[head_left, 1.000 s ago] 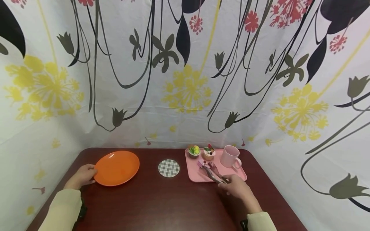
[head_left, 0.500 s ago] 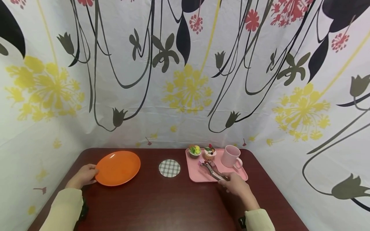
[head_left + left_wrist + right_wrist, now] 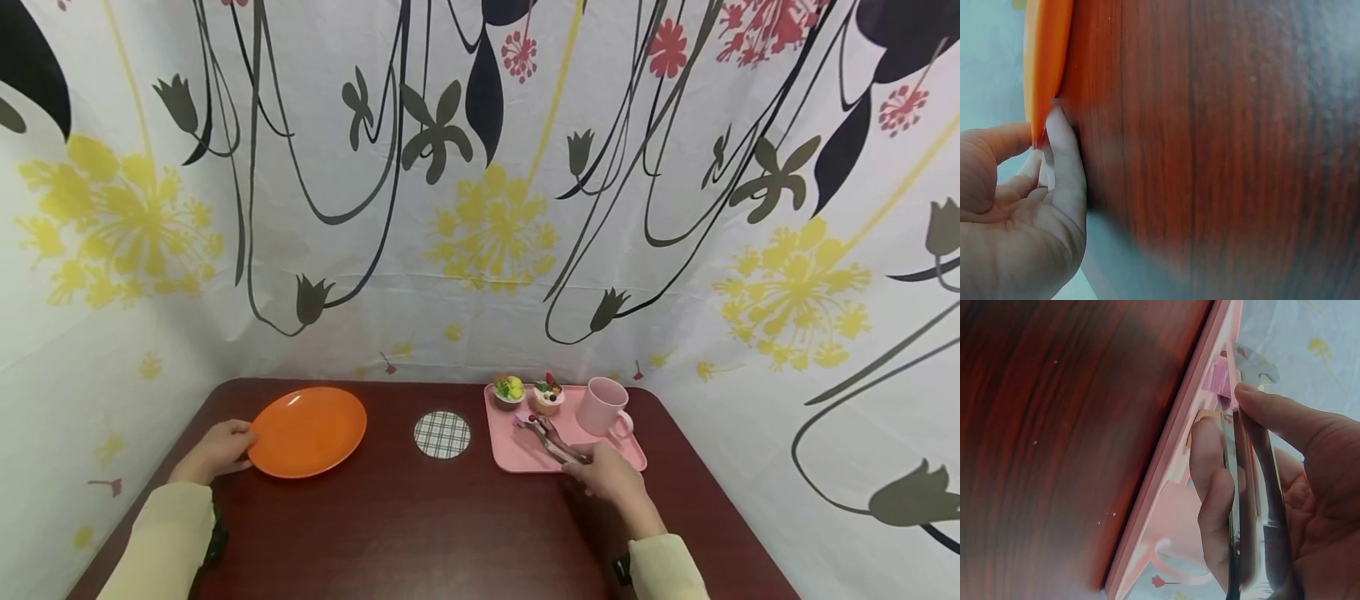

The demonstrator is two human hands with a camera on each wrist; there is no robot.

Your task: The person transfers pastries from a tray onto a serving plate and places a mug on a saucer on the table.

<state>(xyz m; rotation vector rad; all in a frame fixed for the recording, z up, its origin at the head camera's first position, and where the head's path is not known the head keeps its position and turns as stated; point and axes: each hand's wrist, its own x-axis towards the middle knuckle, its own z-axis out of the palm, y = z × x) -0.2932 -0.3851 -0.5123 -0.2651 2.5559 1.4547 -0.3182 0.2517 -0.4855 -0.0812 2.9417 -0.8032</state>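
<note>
An orange plate (image 3: 307,432) lies at the left of the table; my left hand (image 3: 217,452) pinches its left rim, thumb above and fingers beneath. In the left wrist view, a fingertip (image 3: 1057,115) sits under the plate's edge (image 3: 1047,62). My right hand (image 3: 609,477) holds metal tongs (image 3: 551,442) over the front of a pink tray (image 3: 504,446). A small purple piece (image 3: 1217,375) shows by the tongs' tips; whether they grip it I cannot tell. Farther back on the tray stand a small cup of green and yellow food (image 3: 508,392), a fruit-topped cupcake (image 3: 548,397) and a pink mug (image 3: 602,407).
A round checked coaster (image 3: 442,435) lies between the plate and the tray. The dark wooden table (image 3: 405,525) reaches back to a flower-printed cloth (image 3: 360,208), which also hangs at both sides.
The arms of the tongs have come closer together over the tray. My left hand stays on the plate's rim. The head view has shifted slightly.
</note>
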